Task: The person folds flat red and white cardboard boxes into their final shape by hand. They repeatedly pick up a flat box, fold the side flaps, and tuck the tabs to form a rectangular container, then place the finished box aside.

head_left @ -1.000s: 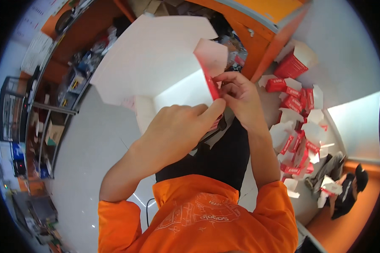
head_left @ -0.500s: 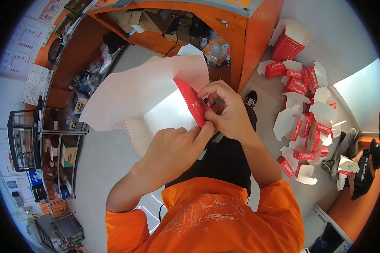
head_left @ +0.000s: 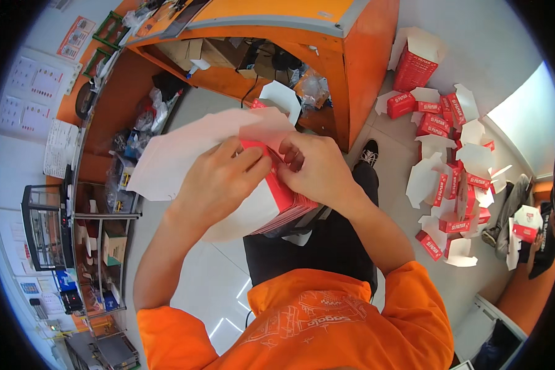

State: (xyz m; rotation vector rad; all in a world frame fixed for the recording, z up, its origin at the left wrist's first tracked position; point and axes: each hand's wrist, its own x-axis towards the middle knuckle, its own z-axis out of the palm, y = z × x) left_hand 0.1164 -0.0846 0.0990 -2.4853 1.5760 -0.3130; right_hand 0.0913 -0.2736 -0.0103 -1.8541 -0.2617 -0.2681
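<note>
A red-and-white paperboard carton (head_left: 185, 154), partly folded, lies in front of me over my lap, its pale flaps spreading to the left. My left hand (head_left: 219, 179) is closed, with bent fingers on the carton's red side panel. Opposite it, my right hand (head_left: 317, 169) pinches the same red part at its folded edge. The fingertips of both hands nearly meet there, and they partly hide the fold. Under the carton, a stack of flat carton blanks (head_left: 283, 217) shows layered red edges above my dark trousers.
Several folded red-and-white boxes (head_left: 453, 169) lie heaped on the floor to the right. An orange counter (head_left: 370, 74) stands ahead, with another open box (head_left: 277, 98) near it. A metal rack (head_left: 108, 216) is at the left. Another person (head_left: 536, 237) holds a box at the far right.
The red panel has swung down and inward. My left hand has moved up and left onto it, my right hand slightly lower. The blanks' stacked edges now show.
</note>
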